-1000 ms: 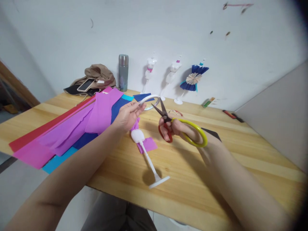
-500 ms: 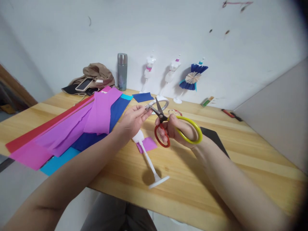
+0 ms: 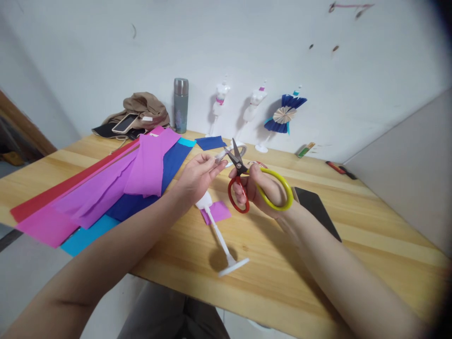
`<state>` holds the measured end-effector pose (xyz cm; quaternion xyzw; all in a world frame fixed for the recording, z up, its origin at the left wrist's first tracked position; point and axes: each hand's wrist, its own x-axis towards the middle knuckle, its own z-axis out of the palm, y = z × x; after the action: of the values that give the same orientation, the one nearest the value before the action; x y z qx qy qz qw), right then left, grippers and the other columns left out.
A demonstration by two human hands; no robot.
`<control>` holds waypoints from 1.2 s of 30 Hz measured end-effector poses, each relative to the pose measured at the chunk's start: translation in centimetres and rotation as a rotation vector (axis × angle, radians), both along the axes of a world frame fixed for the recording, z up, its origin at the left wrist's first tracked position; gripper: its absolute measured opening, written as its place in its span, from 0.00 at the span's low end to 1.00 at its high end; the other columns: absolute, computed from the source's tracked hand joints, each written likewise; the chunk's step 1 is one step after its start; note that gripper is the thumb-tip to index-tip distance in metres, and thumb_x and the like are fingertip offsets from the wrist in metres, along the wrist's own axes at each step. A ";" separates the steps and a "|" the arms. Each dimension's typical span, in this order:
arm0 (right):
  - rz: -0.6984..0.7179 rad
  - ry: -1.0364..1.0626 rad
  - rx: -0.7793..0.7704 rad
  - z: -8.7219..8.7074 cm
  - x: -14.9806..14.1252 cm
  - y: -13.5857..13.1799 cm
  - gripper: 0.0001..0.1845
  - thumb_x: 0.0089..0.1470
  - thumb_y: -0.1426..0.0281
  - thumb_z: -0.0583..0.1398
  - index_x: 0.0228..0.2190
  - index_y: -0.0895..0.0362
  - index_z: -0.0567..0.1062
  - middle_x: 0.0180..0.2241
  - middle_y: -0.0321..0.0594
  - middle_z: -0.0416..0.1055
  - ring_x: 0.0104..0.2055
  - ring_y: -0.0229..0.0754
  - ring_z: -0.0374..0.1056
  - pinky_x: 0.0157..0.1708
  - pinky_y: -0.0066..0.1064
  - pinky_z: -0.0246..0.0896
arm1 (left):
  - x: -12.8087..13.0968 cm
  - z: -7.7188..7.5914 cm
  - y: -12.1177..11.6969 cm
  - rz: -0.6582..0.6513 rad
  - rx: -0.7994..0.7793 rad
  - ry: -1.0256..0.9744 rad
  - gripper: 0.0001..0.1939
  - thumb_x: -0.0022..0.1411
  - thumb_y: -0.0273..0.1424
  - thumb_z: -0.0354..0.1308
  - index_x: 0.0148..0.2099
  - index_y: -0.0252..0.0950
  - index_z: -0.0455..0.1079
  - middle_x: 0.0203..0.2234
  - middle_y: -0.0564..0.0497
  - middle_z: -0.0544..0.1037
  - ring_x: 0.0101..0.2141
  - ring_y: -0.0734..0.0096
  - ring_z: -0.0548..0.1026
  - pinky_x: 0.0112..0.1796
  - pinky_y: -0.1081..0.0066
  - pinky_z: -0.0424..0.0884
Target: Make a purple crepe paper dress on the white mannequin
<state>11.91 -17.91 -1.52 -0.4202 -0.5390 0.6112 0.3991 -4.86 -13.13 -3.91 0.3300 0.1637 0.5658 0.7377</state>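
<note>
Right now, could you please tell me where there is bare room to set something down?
Bare wood shows right of the black pad, up to the side wall, and between the white stand and the right forearm. The left is crowded with coloured sheets; mid-table, the left hand holds white tape and the right hand open scissors.

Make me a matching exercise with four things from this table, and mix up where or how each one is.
Things:
1. scissors
2. bottle
3. phone
4. cream rosette

Places and states:
A. upright and mostly grey
B. set against dark blue pleated paper
C. lying beside the brown cloth
D. in the right hand, blades open

Right pairs: 1-D, 2-A, 3-C, 4-B
</note>
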 end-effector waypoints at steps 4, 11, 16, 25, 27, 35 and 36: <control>-0.022 -0.089 0.094 -0.7 0.1 0.5 0.37 0.44 0.35 0.61 0.36 0.54 0.65 0.17 0.29 0.64 0.15 0.37 0.61 0.13 0.29 0.56 | 0.0 -0.1 0.1 0.005 0.012 0.009 0.13 0.61 0.21 0.62 0.27 0.35 0.64 0.31 0.49 0.80 0.44 0.69 0.80 0.61 0.60 0.65; -0.115 -0.303 0.231 -0.6 0.0 0.4 0.25 0.53 0.44 0.59 0.31 0.54 0.68 0.12 0.26 0.60 0.08 0.33 0.54 0.07 0.25 0.45 | 0.1 -0.2 0.1 0.009 0.044 0.037 0.12 0.61 0.22 0.63 0.27 0.34 0.65 0.30 0.50 0.79 0.42 0.70 0.79 0.60 0.59 0.66; -0.111 -0.311 0.239 -1.2 0.0 0.5 0.28 0.54 0.41 0.55 0.30 0.55 0.68 0.10 0.26 0.58 0.07 0.32 0.51 0.07 0.25 0.42 | 0.1 0.2 0.0 0.017 0.040 0.035 0.12 0.60 0.22 0.64 0.27 0.35 0.65 0.30 0.52 0.78 0.43 0.71 0.79 0.60 0.61 0.65; 0.167 -0.522 0.295 -0.2 3.2 1.1 0.22 0.55 0.49 0.61 0.40 0.55 0.69 0.20 0.27 0.60 0.18 0.34 0.55 0.17 0.26 0.52 | -0.5 -0.3 1.2 0.127 0.027 0.014 0.14 0.63 0.17 0.57 0.26 0.34 0.64 0.26 0.52 0.75 0.38 0.74 0.78 0.59 0.64 0.67; 0.250 -0.714 0.402 0.3 4.2 1.6 0.20 0.50 0.55 0.65 0.38 0.56 0.72 0.24 0.30 0.62 0.24 0.35 0.58 0.23 0.28 0.55 | -0.7 -0.3 1.5 0.175 0.011 0.014 0.14 0.63 0.17 0.57 0.25 0.33 0.64 0.25 0.53 0.74 0.38 0.75 0.78 0.58 0.65 0.67; 0.243 -1.356 0.232 -0.1 5.3 2.3 0.21 0.46 0.75 0.62 0.44 0.51 0.80 0.24 0.37 0.73 0.27 0.44 0.69 0.28 0.32 0.56 | -0.7 -0.4 1.6 0.176 0.103 0.028 0.12 0.61 0.18 0.60 0.27 0.34 0.67 0.27 0.53 0.76 0.38 0.74 0.79 0.57 0.65 0.69; 0.146 -1.395 0.249 -0.1 5.1 2.3 0.16 0.48 0.73 0.63 0.41 0.53 0.81 0.24 0.40 0.74 0.29 0.47 0.71 0.29 0.34 0.58 | -0.6 -0.4 1.4 0.158 0.111 0.039 0.11 0.60 0.19 0.61 0.27 0.34 0.67 0.28 0.53 0.77 0.37 0.74 0.79 0.57 0.64 0.69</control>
<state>17.03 -15.62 -1.58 -0.6275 -0.7614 0.1588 -0.0358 -5.42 -11.75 -4.35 0.3675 0.1720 0.6237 0.6681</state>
